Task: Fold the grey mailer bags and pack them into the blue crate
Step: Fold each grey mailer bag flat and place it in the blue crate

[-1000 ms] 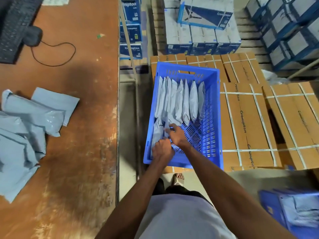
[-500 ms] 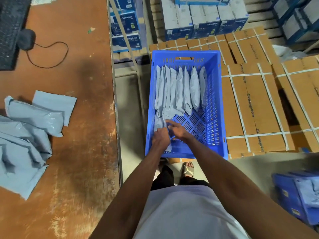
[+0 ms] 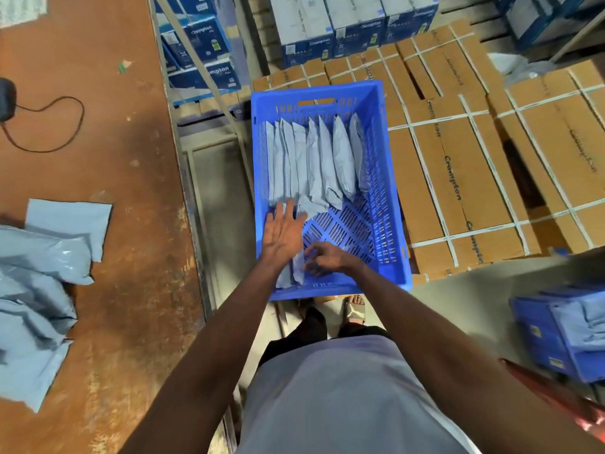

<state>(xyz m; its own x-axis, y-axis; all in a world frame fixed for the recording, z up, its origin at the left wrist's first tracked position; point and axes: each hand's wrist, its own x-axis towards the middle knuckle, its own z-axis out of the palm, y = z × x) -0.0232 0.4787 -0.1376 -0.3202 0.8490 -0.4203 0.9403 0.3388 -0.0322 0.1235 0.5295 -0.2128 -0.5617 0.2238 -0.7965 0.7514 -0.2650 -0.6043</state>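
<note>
The folded bags in the near left corner of the blue crate look light, soft and slick, so I'd guess they flop over unless you pinch them along the fold. They stand on edge, long axis running front to back like the row behind. Left hand is spread flat above them, right hand has loosely curled fingers touching the bags. More bags wait on the table
</note>
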